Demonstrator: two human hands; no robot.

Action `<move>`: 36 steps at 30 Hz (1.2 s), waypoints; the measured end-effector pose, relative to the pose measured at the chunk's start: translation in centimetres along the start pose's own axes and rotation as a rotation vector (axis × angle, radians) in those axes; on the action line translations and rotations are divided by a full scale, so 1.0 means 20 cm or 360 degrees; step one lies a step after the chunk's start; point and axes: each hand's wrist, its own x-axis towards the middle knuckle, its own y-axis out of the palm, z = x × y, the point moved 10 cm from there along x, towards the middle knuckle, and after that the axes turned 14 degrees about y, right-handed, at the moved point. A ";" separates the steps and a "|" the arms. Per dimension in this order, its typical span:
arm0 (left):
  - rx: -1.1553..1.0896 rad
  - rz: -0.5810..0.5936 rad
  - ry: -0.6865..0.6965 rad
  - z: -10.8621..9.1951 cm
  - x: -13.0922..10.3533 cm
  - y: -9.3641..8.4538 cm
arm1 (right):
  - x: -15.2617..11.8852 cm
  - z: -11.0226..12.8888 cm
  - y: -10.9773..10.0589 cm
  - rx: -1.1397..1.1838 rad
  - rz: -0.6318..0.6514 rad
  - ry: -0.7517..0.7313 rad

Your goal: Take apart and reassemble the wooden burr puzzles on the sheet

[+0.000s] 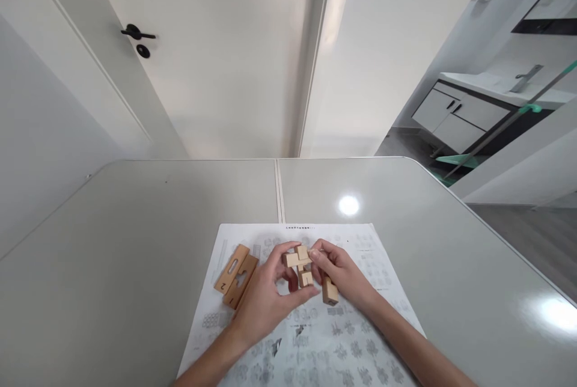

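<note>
Interlocked pale wooden puzzle blocks [297, 259] sit between my hands above a printed sheet; one block end bears a number. My left hand [270, 288] curves around them, with fingers at the upper left and the thumb beneath. From the right, my right hand [338, 270] pinches the blocks' right end between thumb and forefinger. Another wooden block [330, 292] shows just below the right hand; whether it rests on the sheet or touches the palm, I cannot tell. Beside my left hand lie two notched wooden pieces, one marked 2 [232, 268] and one marked 1 [240, 282].
The printed instruction sheet [360, 321] covers the near middle of the grey table [135, 255], which has a seam down its centre. Beyond the table's far edge stands a white door [216, 62] with a black handle [137, 32]. A washbasin cabinet [460, 110] is at the right.
</note>
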 end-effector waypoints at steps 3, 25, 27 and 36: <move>-0.0235 -0.0081 -0.0072 0.02 0.01 -0.01 | 0.01 0.00 -0.01 0.0105 -0.0009 -0.0011; -0.0357 -0.0395 -0.0060 0.00 0.06 -0.15 | 0.03 0.01 -0.07 0.0862 0.0090 0.0120; -0.0360 -0.0406 -0.0050 0.01 0.06 -0.15 | 0.03 0.01 -0.06 0.0882 0.0119 0.0132; -0.0315 -0.0405 -0.0020 -0.01 0.06 -0.17 | 0.02 0.02 -0.04 0.0744 0.0158 0.0044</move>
